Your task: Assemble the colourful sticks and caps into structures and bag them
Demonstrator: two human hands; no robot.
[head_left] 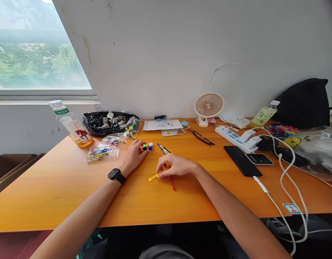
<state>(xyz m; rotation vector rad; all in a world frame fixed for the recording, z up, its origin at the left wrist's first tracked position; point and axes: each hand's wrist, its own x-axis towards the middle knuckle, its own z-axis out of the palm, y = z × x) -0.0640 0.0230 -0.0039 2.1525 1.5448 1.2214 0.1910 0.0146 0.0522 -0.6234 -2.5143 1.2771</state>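
My right hand (175, 165) is closed over the desk, its fingers pinching a yellow plastic stick (153, 178) with a pointed, arrow-like end. Below that hand a red stick (173, 184) pokes out, and beyond it lie blue-tipped sticks (161, 147); the fingers hide where they meet. My left hand (134, 154), with a black watch on the wrist, rests on the desk with thumb and index finger apart. By its fingertips are small round pieces: a green one (145, 145), a black one (144, 148), a white one (150, 144) and a blue one (150, 148).
Clear packets (101, 153) of coloured parts and a tilted-looking tea bottle (74, 126) are at left, near a black bag (94, 129) of scraps. Papers (163, 125) and a small fan (209, 106) stand behind. A power strip (236, 138), phone (242, 160) and cables occupy the right.
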